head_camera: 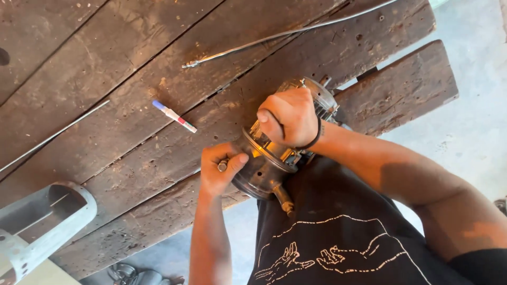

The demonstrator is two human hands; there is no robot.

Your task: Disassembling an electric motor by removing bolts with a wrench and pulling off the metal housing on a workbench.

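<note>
A round metal motor-like assembly (264,171) with a brass fitting rests at the near edge of a worn wooden workbench (132,79), against my body. My right hand (289,116) is closed in a fist on top of the assembly, with a black band looped around the wrist. My left hand (219,169) pinches a small metal bolt (223,167) between thumb and fingers, right beside the assembly's rim. The part of the assembly under my right hand is hidden.
A marker with a blue cap (174,116) lies on the bench. A long thin metal rod (274,36) runs across the top and another thin rod (53,136) lies at left. A grey metal channel piece (45,221) sits at lower left. Concrete floor (475,121) lies at right.
</note>
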